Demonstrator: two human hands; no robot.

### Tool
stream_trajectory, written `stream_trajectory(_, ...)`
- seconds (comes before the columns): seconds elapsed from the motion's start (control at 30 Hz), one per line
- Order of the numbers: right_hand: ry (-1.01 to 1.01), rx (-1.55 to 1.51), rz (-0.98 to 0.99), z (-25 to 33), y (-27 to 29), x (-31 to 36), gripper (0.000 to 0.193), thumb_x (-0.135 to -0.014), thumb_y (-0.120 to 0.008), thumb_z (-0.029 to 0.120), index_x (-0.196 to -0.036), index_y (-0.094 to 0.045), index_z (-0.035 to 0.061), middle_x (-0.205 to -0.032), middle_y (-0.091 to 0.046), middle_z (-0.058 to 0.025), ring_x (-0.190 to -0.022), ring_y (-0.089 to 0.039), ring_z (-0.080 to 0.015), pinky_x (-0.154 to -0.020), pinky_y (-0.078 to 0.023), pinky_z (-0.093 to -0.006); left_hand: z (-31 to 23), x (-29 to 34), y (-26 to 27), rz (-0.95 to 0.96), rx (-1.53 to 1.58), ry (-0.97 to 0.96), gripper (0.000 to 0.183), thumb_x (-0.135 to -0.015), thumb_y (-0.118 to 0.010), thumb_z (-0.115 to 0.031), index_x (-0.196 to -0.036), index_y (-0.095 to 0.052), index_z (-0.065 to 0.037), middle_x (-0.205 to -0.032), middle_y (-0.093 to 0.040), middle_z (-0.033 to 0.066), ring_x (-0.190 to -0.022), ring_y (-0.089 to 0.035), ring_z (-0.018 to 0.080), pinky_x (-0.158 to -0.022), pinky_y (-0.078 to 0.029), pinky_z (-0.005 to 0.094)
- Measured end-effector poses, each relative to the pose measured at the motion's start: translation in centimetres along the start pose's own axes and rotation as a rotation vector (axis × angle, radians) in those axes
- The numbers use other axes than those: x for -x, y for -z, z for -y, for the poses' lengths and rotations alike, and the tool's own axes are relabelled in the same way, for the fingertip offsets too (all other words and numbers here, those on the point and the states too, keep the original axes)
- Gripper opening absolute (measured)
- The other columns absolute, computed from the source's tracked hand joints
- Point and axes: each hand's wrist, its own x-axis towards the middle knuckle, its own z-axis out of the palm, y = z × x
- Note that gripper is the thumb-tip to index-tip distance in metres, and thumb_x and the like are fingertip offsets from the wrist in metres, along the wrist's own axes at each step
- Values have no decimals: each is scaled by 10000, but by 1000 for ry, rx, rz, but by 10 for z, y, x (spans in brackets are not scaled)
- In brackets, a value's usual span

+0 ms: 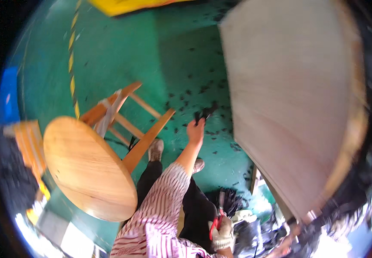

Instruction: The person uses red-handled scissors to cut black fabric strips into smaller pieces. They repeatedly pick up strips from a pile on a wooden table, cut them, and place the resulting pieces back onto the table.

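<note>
My left hand [195, 131], bare, reaches out over the green floor with its fingers closed on some small black scraps [206, 112]. Similar black bits lie scattered on the floor around and beyond it. Low in the view, near my right thigh, my right hand [223, 235] wears a pale glove. Its fingers are closed around a tool with red handles [214, 226], whose kind I cannot make out. A wooden stool [90, 170] with a round seat appears to the left of my legs.
A large pale tabletop [293, 94] with a wooden edge fills the right side. A heap of black pieces [231, 201] and bags lies by my right leg. Yellow-and-black tape [71, 64] runs along the floor at left. Something yellow [130, 5] stands at the far edge.
</note>
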Motion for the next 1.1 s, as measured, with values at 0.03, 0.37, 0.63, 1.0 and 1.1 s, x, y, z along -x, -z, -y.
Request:
stream_trajectory(0.03, -51, -31, 101, 35, 17, 0, 312, -708, -719, 134, -959, -563, 33, -696, -546, -80, -584, -538, -193, -578, -444, -309, -26, 34, 8, 7, 48, 182, 160, -847, -631, -228, -868, -617, -69, -811, -596, -5, -682, -480, 87, -638, -377, 230)
stream_trajectory(0.37, 169, -283, 162, 145, 134, 116, 374, -738, -657, 237, -1060, -556, 77, -808, -590, -151, -734, -605, -302, -676, -465, -366, -301, 249, 86, 243, 52, 113, 175, -899, -601, -224, -1013, -577, -94, -889, -594, -3, -670, -537, 64, -508, -441, 204)
stream_trajectory(0.63, 298, -601, -175, 140, 195, 193, 306, -726, -678, 160, -996, -557, 82, -616, -481, -42, -509, -473, -175, -518, -397, -299, -520, 425, -34, 581, -138, -711, 182, -918, -546, -124, -1055, -550, -5, -887, -571, -2, -765, -530, 75, -657, -453, 228)
stream_trajectory(1.0, 238, -947, -670, 74, 206, 214, 406, -763, -669, -7, -1078, -416, 37, -692, -502, 17, -575, -464, -42, -553, -395, -208, -427, 430, -167, 977, -885, -1455, 162, -678, -671, -51, -756, -539, 1, -819, -519, 153, -784, -550, 353, -669, -463, 418)
stream_trajectory(1.1, 257, -1042, -687, 56, 207, 213, 462, -751, -701, 28, -1147, -463, 17, -828, -478, 14, -695, -453, -49, -616, -407, -198, -394, 390, -145, 952, -1208, -1421, 152, -705, -662, -62, -808, -574, 5, -859, -521, 140, -834, -552, 334, -734, -463, 401)
